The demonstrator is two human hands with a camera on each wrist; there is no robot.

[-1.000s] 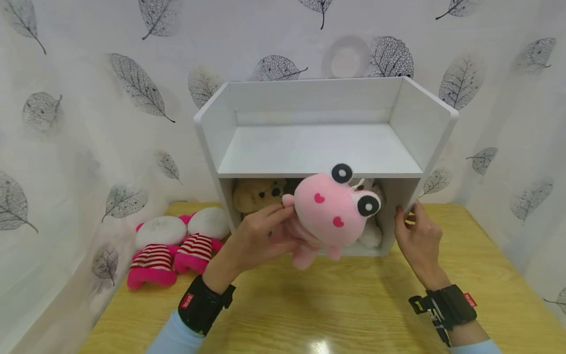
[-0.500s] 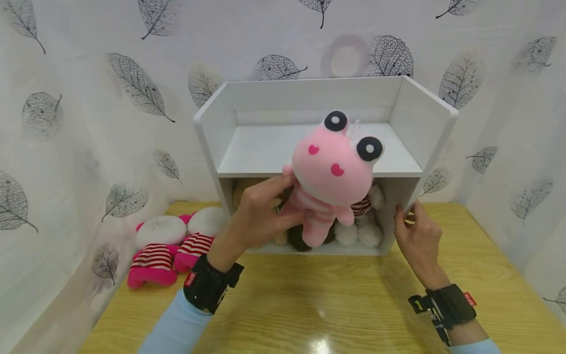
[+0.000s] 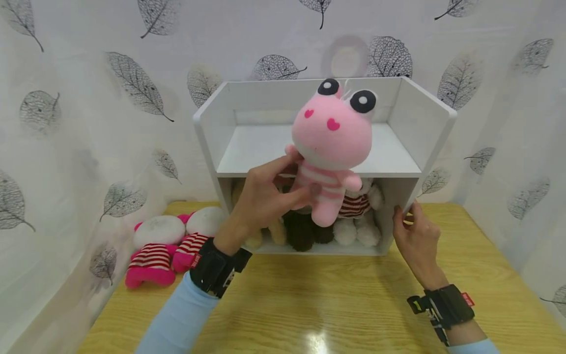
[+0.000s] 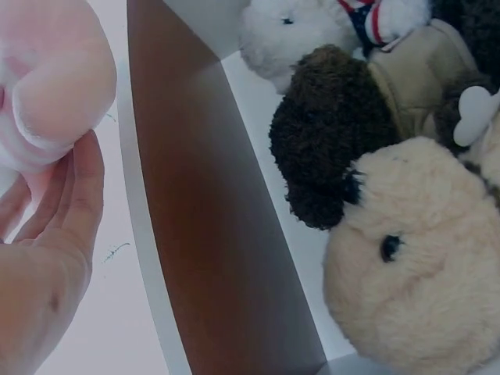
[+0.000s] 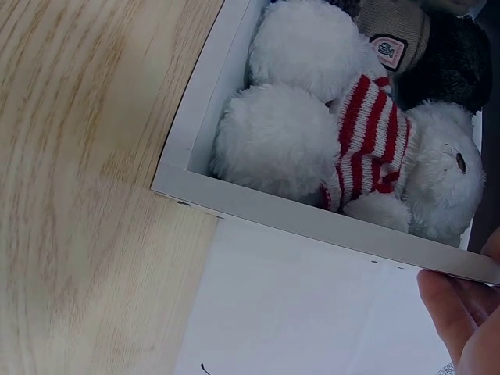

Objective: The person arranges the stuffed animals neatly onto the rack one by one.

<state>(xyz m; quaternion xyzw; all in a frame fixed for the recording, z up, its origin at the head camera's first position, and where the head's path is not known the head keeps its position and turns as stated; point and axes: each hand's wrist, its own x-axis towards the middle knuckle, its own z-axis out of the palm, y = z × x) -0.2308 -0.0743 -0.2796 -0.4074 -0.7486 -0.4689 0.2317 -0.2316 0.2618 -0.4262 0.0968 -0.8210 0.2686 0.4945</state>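
Observation:
My left hand (image 3: pixel 263 196) grips a pink frog plush (image 3: pixel 332 135) by its striped body, thumb across the front. The frog is upright, tilted a little, its head in front of the white shelf's (image 3: pixel 252 150) upper compartment. In the left wrist view the frog's pink body (image 4: pixel 62 70) rests against the fingers. My right hand (image 3: pixel 417 241) pinches the front edge of the shelf's right side panel. Inside the lower compartment sit a beige plush (image 4: pixel 414 258), a dark brown plush (image 4: pixel 332 133) and a white plush in a red-striped shirt (image 5: pixel 371 144), partly hidden in the head view.
Two plush toys with white heads and pink-and-red striped bodies, one nearer (image 3: pixel 152 260) and one beside it (image 3: pixel 192 250), lie on the wooden table (image 3: pixel 309 300) left of the shelf. A leaf-patterned curtain (image 3: pixel 146 132) hangs behind and at both sides.
My left hand has raised the frog plush from in front of the lower compartment to the upper one, and the frog has become more upright. The right hand stays on the side panel.

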